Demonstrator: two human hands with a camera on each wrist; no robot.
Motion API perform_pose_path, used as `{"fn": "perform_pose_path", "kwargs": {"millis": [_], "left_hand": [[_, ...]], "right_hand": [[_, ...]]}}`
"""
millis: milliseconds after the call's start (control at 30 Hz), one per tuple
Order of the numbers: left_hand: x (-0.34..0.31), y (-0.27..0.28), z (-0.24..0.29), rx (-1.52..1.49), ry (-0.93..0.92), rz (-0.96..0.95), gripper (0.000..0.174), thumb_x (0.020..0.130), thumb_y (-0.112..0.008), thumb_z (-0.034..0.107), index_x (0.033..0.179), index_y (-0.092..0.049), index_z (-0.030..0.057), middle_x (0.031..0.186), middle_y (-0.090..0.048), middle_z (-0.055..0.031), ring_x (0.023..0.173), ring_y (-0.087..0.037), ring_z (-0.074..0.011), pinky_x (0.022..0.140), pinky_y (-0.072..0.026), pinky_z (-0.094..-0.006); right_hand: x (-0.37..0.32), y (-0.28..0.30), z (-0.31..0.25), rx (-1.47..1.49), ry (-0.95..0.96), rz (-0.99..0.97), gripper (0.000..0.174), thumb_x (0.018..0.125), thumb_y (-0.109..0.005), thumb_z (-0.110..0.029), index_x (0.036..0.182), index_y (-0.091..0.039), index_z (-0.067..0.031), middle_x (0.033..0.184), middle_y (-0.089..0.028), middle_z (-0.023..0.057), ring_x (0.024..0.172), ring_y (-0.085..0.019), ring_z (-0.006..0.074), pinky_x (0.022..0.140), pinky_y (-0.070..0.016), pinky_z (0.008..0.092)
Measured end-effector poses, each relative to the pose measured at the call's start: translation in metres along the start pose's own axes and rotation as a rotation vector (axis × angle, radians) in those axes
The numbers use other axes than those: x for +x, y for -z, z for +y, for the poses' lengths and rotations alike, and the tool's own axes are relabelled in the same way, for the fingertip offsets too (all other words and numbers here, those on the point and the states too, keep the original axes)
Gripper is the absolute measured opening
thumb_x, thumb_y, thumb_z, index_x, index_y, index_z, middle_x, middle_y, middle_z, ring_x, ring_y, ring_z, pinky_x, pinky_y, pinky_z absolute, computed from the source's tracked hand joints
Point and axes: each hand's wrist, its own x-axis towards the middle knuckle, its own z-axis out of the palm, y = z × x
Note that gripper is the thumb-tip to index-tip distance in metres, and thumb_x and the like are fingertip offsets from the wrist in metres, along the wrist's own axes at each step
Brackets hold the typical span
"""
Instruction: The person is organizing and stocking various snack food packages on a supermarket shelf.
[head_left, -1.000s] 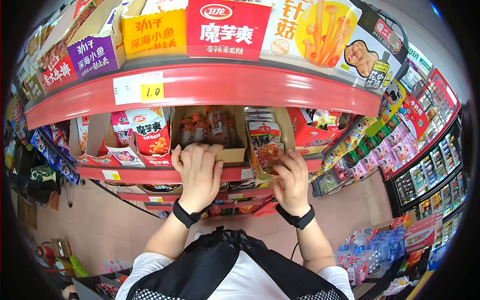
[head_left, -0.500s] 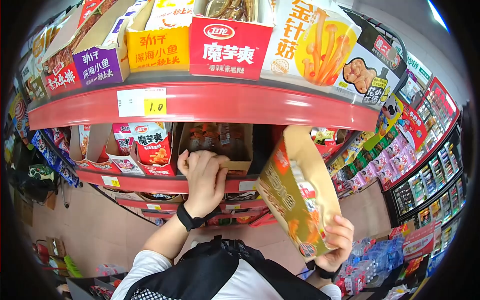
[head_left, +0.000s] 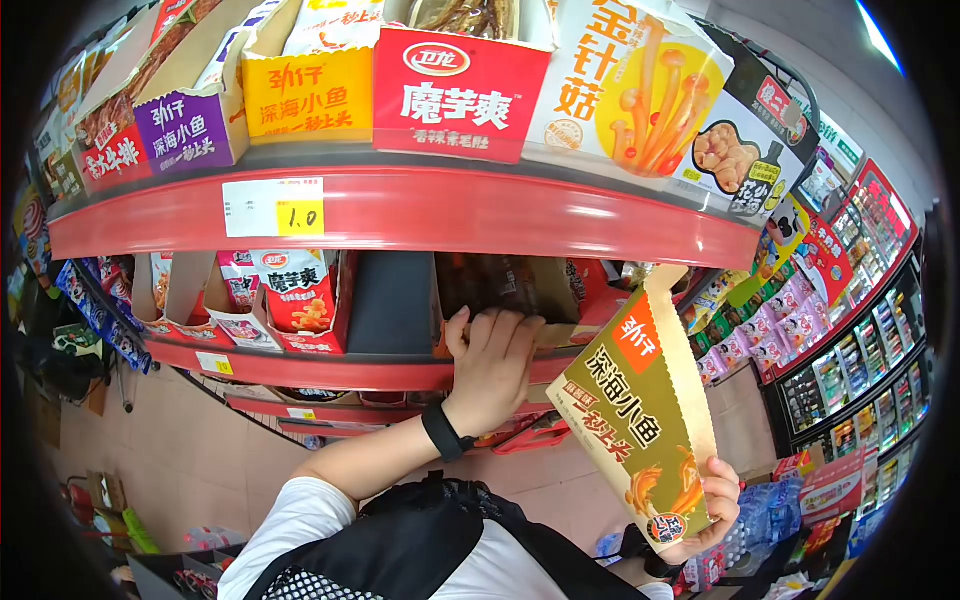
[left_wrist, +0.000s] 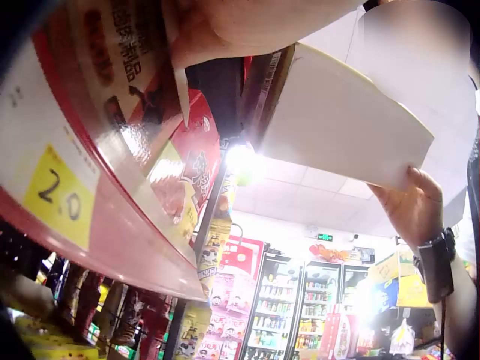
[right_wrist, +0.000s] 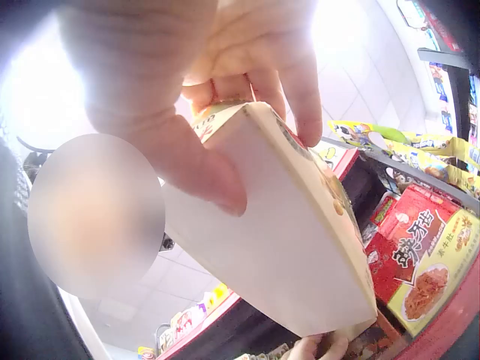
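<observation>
In the head view, the left hand (head_left: 492, 365) has its fingers hooked over the front wall of an open cardboard box (head_left: 555, 335) on the lower shelf; the packs inside are dim. The right hand (head_left: 702, 512) grips the lower end of a gold snack box (head_left: 630, 410), which is tilted in front of the shelf at the right. The right wrist view shows the right hand (right_wrist: 225, 97) with thumb and fingers around the box, its pale side (right_wrist: 277, 232) towards the camera. The left wrist view has the left hand (left_wrist: 255, 26) at the top edge.
A red shelf edge (head_left: 400, 215) with snack boxes above overhangs the lower row. Left of the cardboard box, a dark strip of shelf (head_left: 390, 300) shows, then a red snack pack (head_left: 298, 295). Bottled drinks (head_left: 765, 510) stand at the lower right.
The gold box has come off the shelf in the right hand and turned its printed face to the head camera. The left hand and the cardboard box have shifted right.
</observation>
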Motion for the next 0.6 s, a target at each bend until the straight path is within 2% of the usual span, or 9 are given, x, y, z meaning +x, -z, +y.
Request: {"fn": "perform_pose_path", "kwargs": {"millis": [100, 200, 233, 300, 333, 367, 433, 500, 600], "left_hand": [[-0.007, 0.010, -0.006, -0.137, -0.035, -0.064, 0.032, 0.081, -0.062, 0.011, 0.113, -0.060, 0.0103, 0.113, -0.056, -0.0081, 0.115, -0.048, -0.0278, 0.107, -0.0147, -0.0525], [-0.029, 0.026, -0.017, -0.290, -0.102, 0.114, 0.044, 0.081, -0.063, 0.022, 0.124, -0.057, 0.0113, 0.130, -0.051, -0.0134, 0.127, -0.042, -0.0342, 0.109, -0.0185, -0.0560], [-0.041, 0.032, -0.022, -0.246, -0.081, 0.163, 0.044, 0.083, -0.065, 0.031, 0.123, -0.057, 0.0122, 0.131, -0.049, -0.0177, 0.128, -0.040, -0.0385, 0.109, -0.0200, -0.0585], [-0.059, 0.041, -0.034, -0.198, -0.005, 0.258, 0.047, 0.082, -0.069, 0.032, 0.122, -0.056, 0.0115, 0.132, -0.047, -0.0195, 0.128, -0.040, -0.0399, 0.107, -0.0228, -0.0585], [-0.069, 0.046, -0.041, -0.165, 0.059, 0.229, 0.049, 0.079, -0.073, 0.031, 0.119, -0.055, 0.0091, 0.133, -0.045, -0.0213, 0.127, -0.039, -0.0418, 0.106, -0.0264, -0.0565], [-0.077, 0.051, -0.045, -0.203, 0.106, 0.252, 0.051, 0.078, -0.074, 0.026, 0.120, -0.053, 0.0057, 0.133, -0.043, -0.0223, 0.124, -0.041, -0.0419, 0.104, -0.0305, -0.0540], [-0.104, 0.055, -0.056, -0.446, 0.263, 0.216, 0.050, 0.080, -0.069, 0.017, 0.124, -0.048, 0.0020, 0.132, -0.044, -0.0229, 0.121, -0.043, -0.0396, 0.103, -0.0325, -0.0502], [-0.121, 0.064, -0.063, -0.508, 0.305, 0.211, 0.047, 0.084, -0.062, 0.007, 0.127, -0.044, -0.0009, 0.131, -0.044, -0.0228, 0.120, -0.045, -0.0362, 0.103, -0.0338, -0.0468], [-0.131, 0.079, -0.068, -0.487, 0.384, 0.252, 0.042, 0.088, -0.047, -0.005, 0.129, -0.041, -0.0032, 0.127, -0.050, -0.0214, 0.118, -0.048, -0.0307, 0.103, -0.0349, -0.0437]], "right_hand": [[-0.001, -0.009, 0.003, 0.035, -0.011, 0.039, 0.043, 0.076, -0.078, -0.012, 0.092, -0.037, -0.0115, 0.094, -0.051, 0.0068, 0.107, -0.052, 0.0272, 0.097, -0.0397, 0.0426], [-0.001, -0.033, 0.007, 0.288, 0.015, 0.134, 0.032, 0.084, -0.070, -0.011, 0.087, -0.037, -0.0111, 0.088, -0.055, 0.0083, 0.099, -0.055, 0.0276, 0.092, -0.0431, 0.0414], [0.001, -0.041, 0.009, 0.346, 0.057, 0.081, 0.031, 0.084, -0.069, -0.012, 0.086, -0.038, -0.0110, 0.086, -0.055, 0.0086, 0.098, -0.056, 0.0279, 0.091, -0.0440, 0.0414], [0.008, -0.060, 0.010, 0.463, 0.141, -0.022, 0.029, 0.085, -0.068, -0.014, 0.085, -0.039, -0.0107, 0.083, -0.057, 0.0091, 0.095, -0.057, 0.0285, 0.088, -0.0458, 0.0415], [0.016, -0.071, 0.003, 0.521, 0.184, -0.073, 0.028, 0.086, -0.067, -0.015, 0.084, -0.039, -0.0105, 0.081, -0.058, 0.0094, 0.094, -0.058, 0.0288, 0.086, -0.0467, 0.0416], [0.015, -0.083, -0.024, 0.524, -0.021, -0.020, 0.029, 0.085, -0.069, -0.017, 0.081, -0.041, -0.0101, 0.077, -0.060, 0.0097, 0.091, -0.060, 0.0301, 0.082, -0.0484, 0.0415], [0.029, -0.097, -0.043, 0.533, 0.022, -0.180, 0.028, 0.085, -0.068, -0.017, 0.080, -0.041, -0.0097, 0.079, -0.061, 0.0109, 0.089, -0.060, 0.0302, 0.081, -0.0485, 0.0409], [0.035, -0.108, -0.044, 0.501, 0.154, -0.289, 0.035, 0.077, -0.078, -0.023, 0.085, -0.047, -0.0099, 0.082, -0.064, 0.0085, 0.087, -0.061, 0.0286, 0.080, -0.0478, 0.0398], [0.053, -0.116, -0.052, 0.424, 0.363, -0.486, 0.027, 0.070, -0.078, -0.019, 0.089, -0.059, -0.0143, 0.094, -0.065, 0.0013, 0.092, -0.062, 0.0230, 0.081, -0.0488, 0.0371]]}}
